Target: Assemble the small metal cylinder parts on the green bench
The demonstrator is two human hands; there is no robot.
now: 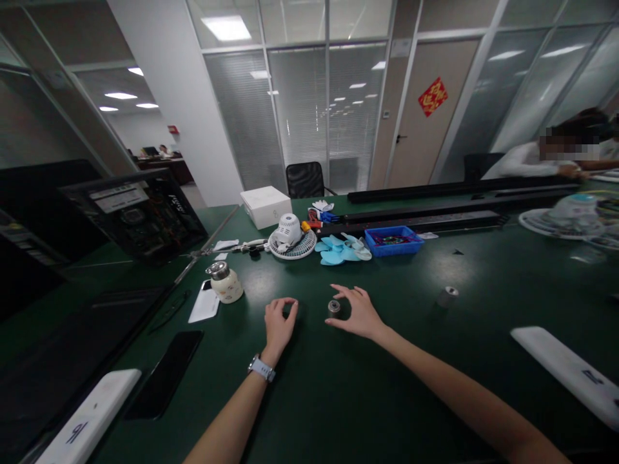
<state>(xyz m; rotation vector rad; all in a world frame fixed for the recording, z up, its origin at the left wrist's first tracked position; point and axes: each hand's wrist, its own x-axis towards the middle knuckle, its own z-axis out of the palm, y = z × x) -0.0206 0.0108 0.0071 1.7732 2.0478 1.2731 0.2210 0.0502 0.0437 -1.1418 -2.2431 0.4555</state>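
Note:
A small metal cylinder (334, 308) stands upright on the dark green table (309, 399). My right hand (356, 312) is beside it, thumb and fingers spread around its right side, holding nothing. To the left of the cylinder is my left hand (281, 321), fingers curved and thumb apart, with nothing seen between them; a watch (262, 368) is on that wrist. A second metal cylinder (449, 296) stands farther right.
Behind the hands lie a white fan part (292, 242), light-blue blades (338, 250) and a blue tray (394, 241) of small parts. A cream bottle (227, 287) and black phone (165, 374) are left. A person (522, 161) sits far right.

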